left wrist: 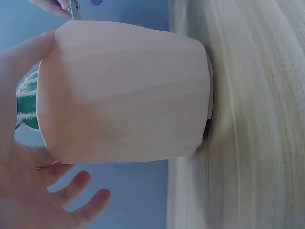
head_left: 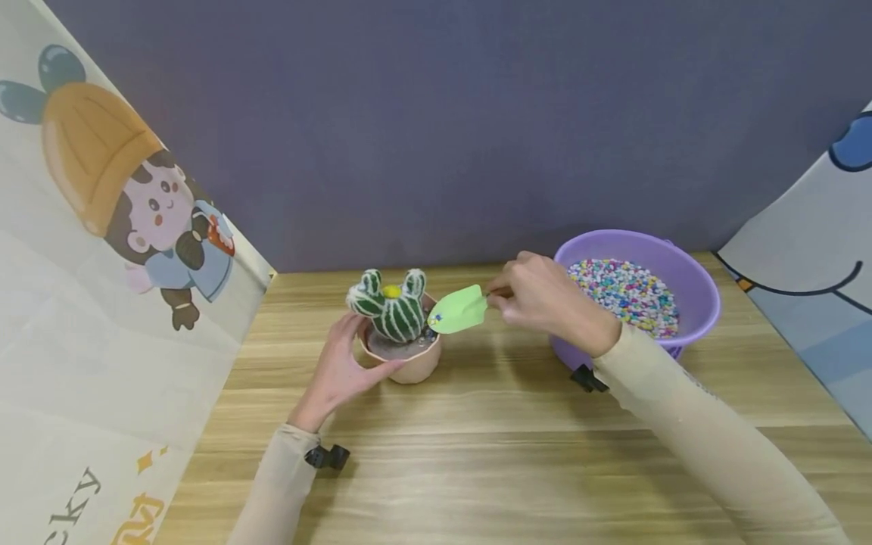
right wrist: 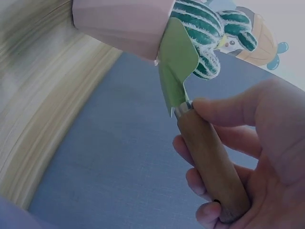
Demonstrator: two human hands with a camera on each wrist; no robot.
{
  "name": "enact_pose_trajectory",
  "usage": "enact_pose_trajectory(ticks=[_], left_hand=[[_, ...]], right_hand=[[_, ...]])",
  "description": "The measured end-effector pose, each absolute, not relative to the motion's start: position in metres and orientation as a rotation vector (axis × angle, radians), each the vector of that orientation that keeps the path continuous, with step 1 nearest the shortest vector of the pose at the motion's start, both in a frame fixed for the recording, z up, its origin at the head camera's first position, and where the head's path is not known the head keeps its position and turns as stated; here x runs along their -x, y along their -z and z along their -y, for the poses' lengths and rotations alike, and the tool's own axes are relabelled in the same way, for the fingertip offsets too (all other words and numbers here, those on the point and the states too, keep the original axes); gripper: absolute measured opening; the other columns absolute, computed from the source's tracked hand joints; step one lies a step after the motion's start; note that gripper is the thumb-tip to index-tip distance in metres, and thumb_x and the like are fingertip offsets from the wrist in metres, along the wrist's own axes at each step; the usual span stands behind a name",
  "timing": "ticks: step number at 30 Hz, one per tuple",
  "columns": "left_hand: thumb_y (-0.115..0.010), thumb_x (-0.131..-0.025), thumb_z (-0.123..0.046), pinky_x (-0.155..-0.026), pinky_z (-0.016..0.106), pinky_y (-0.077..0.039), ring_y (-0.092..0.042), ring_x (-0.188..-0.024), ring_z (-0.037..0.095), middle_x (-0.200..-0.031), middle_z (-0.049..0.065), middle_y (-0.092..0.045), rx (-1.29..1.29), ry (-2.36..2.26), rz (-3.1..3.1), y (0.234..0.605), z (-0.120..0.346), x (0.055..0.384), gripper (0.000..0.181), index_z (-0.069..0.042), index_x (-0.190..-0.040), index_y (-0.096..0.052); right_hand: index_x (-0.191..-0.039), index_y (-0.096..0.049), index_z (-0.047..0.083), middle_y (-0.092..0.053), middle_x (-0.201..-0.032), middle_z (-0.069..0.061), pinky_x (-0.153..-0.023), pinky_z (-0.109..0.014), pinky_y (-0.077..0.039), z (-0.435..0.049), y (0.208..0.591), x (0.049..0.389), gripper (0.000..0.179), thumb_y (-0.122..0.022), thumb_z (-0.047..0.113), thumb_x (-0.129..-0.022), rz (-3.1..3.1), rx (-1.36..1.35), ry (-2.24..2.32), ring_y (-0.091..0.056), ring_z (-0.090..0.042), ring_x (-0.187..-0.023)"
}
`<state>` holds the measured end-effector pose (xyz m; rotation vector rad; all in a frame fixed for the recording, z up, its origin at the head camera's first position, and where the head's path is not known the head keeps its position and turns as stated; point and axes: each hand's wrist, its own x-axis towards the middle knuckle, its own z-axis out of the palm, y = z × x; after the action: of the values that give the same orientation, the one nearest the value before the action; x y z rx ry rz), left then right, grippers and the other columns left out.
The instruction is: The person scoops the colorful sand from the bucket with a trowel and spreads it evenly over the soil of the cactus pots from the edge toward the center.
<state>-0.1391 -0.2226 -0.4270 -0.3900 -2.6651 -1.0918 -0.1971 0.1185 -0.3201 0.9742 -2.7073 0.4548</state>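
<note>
A pale pink flowerpot (head_left: 418, 366) stands on the table with a knitted-looking green and white cactus (head_left: 398, 319) in it, a yellow tuft on top. My left hand (head_left: 341, 368) grips the pot near its rim, thumb on the near side and fingers round the left. My right hand (head_left: 538, 295) holds a small trowel by its wooden handle (right wrist: 209, 162). The trowel's green blade (head_left: 462, 309) reaches over the pot's right rim, its tip tilted down beside the cactus. A few coloured beads (head_left: 434, 320) lie at the blade's tip. Grey filling (head_left: 390, 348) surrounds the cactus base.
To the right stands a purple tub (head_left: 702, 291) holding many multicoloured beads (head_left: 630, 295); my right forearm passes in front of it. A dark wall (head_left: 463, 136) rises behind the wooden table (head_left: 470, 462). Printed white panels (head_left: 61, 318) border both sides.
</note>
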Motion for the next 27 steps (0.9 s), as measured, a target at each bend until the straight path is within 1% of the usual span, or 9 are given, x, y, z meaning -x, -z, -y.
enact_pose_trajectory(ticks=[3,9,13,16,20,23,27], left_hand=[[-0.093,-0.075,-0.05,-0.127,0.066,-0.031,-0.038,-0.154,0.04,-0.166,0.012,-0.045,0.371,1.067,2.684,0.425,0.222,0.138,0.104,-0.016,-0.161,-0.046],[-0.093,-0.075,-0.049,-0.127,0.068,-0.03,-0.034,-0.155,0.041,-0.168,0.019,-0.036,0.393,1.053,2.713,0.42,0.223,0.135,0.109,-0.01,-0.163,-0.04],[-0.093,-0.077,-0.044,-0.127,0.07,-0.027,-0.033,-0.157,0.041,-0.17,0.016,-0.037,0.482,1.085,2.707,0.419,0.228,0.138,0.107,-0.015,-0.165,-0.039],[-0.092,-0.078,-0.042,-0.127,0.07,-0.027,-0.035,-0.156,0.041,-0.168,0.012,-0.042,0.524,1.099,2.71,0.419,0.23,0.141,0.102,-0.019,-0.163,-0.041],[-0.094,-0.077,-0.047,-0.126,0.067,-0.03,-0.041,-0.153,0.04,-0.165,0.011,-0.047,0.473,1.081,2.719,0.419,0.228,0.14,0.103,-0.019,-0.162,-0.042],[-0.096,-0.074,-0.05,-0.126,0.064,-0.035,-0.045,-0.15,0.038,-0.162,0.012,-0.049,0.41,1.058,2.721,0.417,0.225,0.136,0.108,-0.015,-0.162,-0.043],[-0.095,-0.072,-0.056,-0.122,0.06,-0.043,-0.05,-0.143,0.037,-0.154,0.015,-0.05,0.32,1.012,2.735,0.417,0.217,0.129,0.108,-0.006,-0.156,-0.049]], right_hand=[[-0.101,-0.087,0.018,-0.084,-0.099,0.0,-0.071,-0.041,-0.058,-0.119,0.318,0.196,0.014,-0.081,0.021,-0.09,2.715,-0.966,-0.45,-0.067,-0.023,-0.086],[-0.103,-0.087,0.018,-0.084,-0.098,0.0,-0.071,-0.041,-0.057,-0.119,0.316,0.196,0.015,-0.079,0.021,-0.09,2.727,-0.968,-0.456,-0.066,-0.023,-0.086],[-0.102,-0.087,0.019,-0.083,-0.097,0.001,-0.071,-0.041,-0.057,-0.12,0.315,0.196,0.015,-0.08,0.021,-0.09,2.72,-0.976,-0.447,-0.066,-0.023,-0.085],[-0.101,-0.087,0.019,-0.083,-0.096,0.001,-0.069,-0.04,-0.057,-0.121,0.315,0.196,0.014,-0.08,0.021,-0.09,2.713,-0.978,-0.446,-0.066,-0.022,-0.084],[-0.101,-0.088,0.019,-0.083,-0.095,0.002,-0.067,-0.038,-0.055,-0.122,0.316,0.195,0.014,-0.08,0.02,-0.089,2.708,-0.978,-0.456,-0.064,-0.021,-0.083],[-0.101,-0.088,0.019,-0.083,-0.096,0.003,-0.067,-0.037,-0.054,-0.122,0.317,0.193,0.013,-0.08,0.02,-0.09,2.707,-0.971,-0.46,-0.064,-0.021,-0.083],[-0.101,-0.088,0.021,-0.083,-0.097,0.004,-0.066,-0.037,-0.055,-0.122,0.32,0.191,0.013,-0.08,0.022,-0.09,2.712,-0.965,-0.453,-0.065,-0.02,-0.084]])
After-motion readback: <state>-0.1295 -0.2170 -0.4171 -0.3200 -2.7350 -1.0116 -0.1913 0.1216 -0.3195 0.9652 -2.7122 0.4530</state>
